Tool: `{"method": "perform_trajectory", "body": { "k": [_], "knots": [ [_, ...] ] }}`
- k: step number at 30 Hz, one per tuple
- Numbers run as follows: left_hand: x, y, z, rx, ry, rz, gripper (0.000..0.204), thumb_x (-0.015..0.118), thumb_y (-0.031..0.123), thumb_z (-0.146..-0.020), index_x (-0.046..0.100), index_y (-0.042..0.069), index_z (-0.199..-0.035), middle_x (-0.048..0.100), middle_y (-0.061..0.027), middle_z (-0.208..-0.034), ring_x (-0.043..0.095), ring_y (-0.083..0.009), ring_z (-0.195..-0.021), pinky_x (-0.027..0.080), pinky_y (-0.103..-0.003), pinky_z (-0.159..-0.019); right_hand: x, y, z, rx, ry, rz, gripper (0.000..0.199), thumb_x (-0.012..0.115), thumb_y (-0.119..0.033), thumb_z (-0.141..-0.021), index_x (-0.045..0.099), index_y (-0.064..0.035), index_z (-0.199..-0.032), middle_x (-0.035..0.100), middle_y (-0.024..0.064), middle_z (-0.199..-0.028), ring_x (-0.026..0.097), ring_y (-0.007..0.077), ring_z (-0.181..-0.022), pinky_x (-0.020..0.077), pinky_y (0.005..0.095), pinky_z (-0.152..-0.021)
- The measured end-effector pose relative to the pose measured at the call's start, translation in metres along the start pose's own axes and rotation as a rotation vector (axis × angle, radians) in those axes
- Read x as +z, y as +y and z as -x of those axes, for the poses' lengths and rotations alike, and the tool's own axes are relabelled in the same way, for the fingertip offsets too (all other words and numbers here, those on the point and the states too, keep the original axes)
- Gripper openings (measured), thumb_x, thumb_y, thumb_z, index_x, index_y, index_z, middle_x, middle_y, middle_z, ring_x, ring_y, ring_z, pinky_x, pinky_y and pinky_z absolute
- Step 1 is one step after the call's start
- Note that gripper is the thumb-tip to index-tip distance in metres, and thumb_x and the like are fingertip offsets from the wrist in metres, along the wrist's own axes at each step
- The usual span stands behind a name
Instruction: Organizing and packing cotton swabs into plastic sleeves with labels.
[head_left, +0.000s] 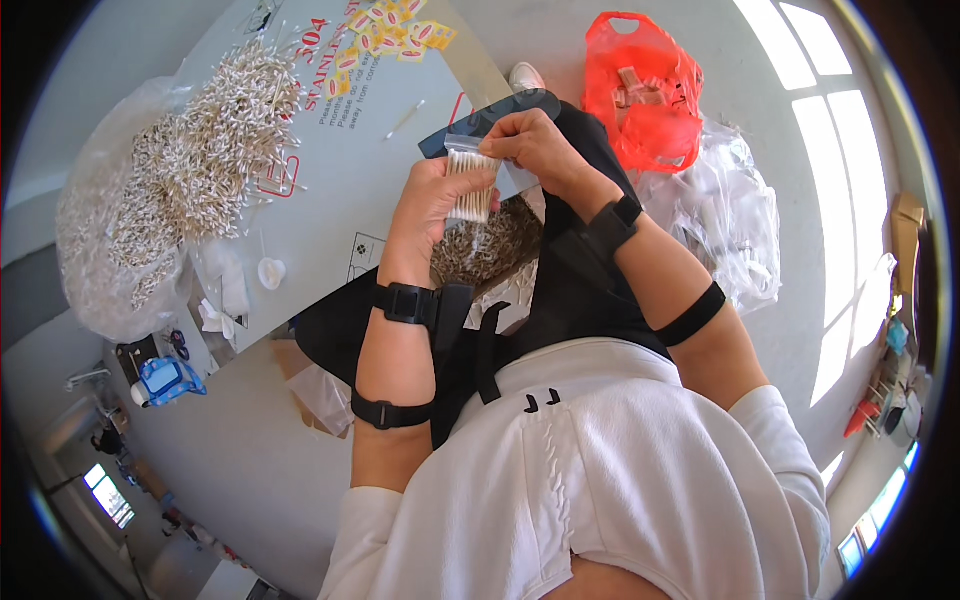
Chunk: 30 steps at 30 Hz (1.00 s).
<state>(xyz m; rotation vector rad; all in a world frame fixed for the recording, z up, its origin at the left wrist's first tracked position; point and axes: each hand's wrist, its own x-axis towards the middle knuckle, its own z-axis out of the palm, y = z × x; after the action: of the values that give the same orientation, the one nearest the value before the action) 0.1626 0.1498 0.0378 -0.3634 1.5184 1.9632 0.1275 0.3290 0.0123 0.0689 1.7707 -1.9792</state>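
Note:
A small clear zip bag [470, 205] packed with upright cotton swabs is held up over the near edge of the table. My left hand [425, 205] grips it from the left side, thumb lying across its front. At the bag's top right corner, the fingers of my right hand [545, 148] pinch the zip strip. Just below the bag, a box of loose cotton swabs [480, 250] sits between my legs. A single cotton swab [405, 119] lies on the table beyond my left hand.
To the left, a big heap of cotton swabs [230, 130] spills from a clear plastic bag [90, 220]. Yellow packets or labels [395, 35] lie at the far side of the table [380, 170]. On the floor at right are a red plastic bag [600, 95] and clear plastic bags [740, 210].

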Motion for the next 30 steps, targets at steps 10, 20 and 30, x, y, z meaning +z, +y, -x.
{"method": "perform_trajectory", "body": {
  "k": [10, 20, 30],
  "knots": [
    [-0.004, 0.002, 0.0, 0.167, 0.057, -0.112, 0.025, 0.074, 0.006, -0.082, 0.067, -0.005, -0.104, 0.07, -0.0087, -0.085, 0.067, -0.0155, -0.072, 0.056, -0.029, -0.069, -0.002, 0.0, 0.003, -0.161, -0.04, 0.192, 0.011, 0.068, -0.01, -0.085, 0.066, 0.0003, -0.082, 0.058, -0.0036, -0.071, 0.049, 0.0046, -0.068, 0.0402, 0.022, -0.063],
    [-0.014, -0.001, -0.005, 0.563, 0.307, -0.572, 0.005, 0.069, 0.002, -0.084, 0.069, 0.0, -0.088, 0.067, -0.0015, -0.079, 0.057, -0.0094, -0.07, 0.046, -0.024, -0.064, 0.006, -0.001, 0.011, -0.502, 0.026, 0.536, 0.009, 0.063, -0.006, -0.089, 0.06, 0.001, -0.084, 0.056, 0.0, -0.079, 0.051, 0.0083, -0.075, 0.0441, 0.0253, -0.069],
    [0.004, -0.001, -0.004, 0.991, 0.497, -0.778, 0.012, 0.069, -0.003, -0.076, 0.059, 0.003, -0.078, 0.056, -0.0069, -0.079, 0.057, -0.0261, -0.078, 0.047, -0.034, -0.069, 0.003, -0.011, 0.006, -0.465, -0.057, 0.309, 0.011, 0.069, -0.003, -0.082, 0.065, 0.0017, -0.091, 0.057, 0.0075, -0.079, 0.056, 0.0152, -0.072, 0.0459, 0.0272, -0.067]
  ]
}}
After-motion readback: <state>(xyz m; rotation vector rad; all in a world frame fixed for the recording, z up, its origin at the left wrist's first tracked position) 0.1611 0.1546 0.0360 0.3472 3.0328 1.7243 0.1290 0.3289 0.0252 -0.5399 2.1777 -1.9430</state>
